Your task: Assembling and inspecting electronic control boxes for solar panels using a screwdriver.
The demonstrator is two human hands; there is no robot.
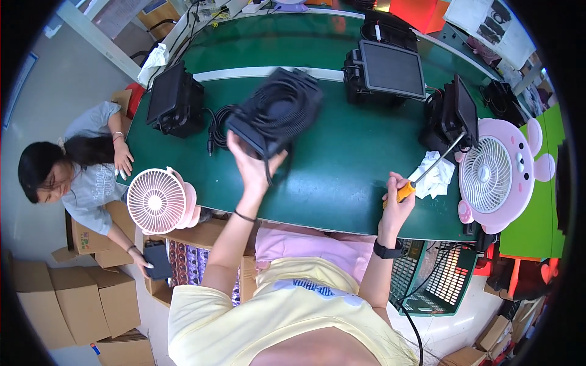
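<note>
My left hand is closed on the near edge of a black box-shaped device with a coiled black cable on its upper face. The device is tilted above the green table and blurred by motion. A loose strap or cable end hangs beside my wrist. Over the table's front right, my right hand grips the yellow-orange handle of a screwdriver. Its metal shaft points up and right, in line with the lower edge of a black panel device; I cannot tell whether they touch. Crumpled white tissue lies near the shaft.
Black panel devices stand at the table's left and back. A black cable lies between. Pink fans flank the table, left and right. At left, a co-worker holds a dark box. A green crate stands below.
</note>
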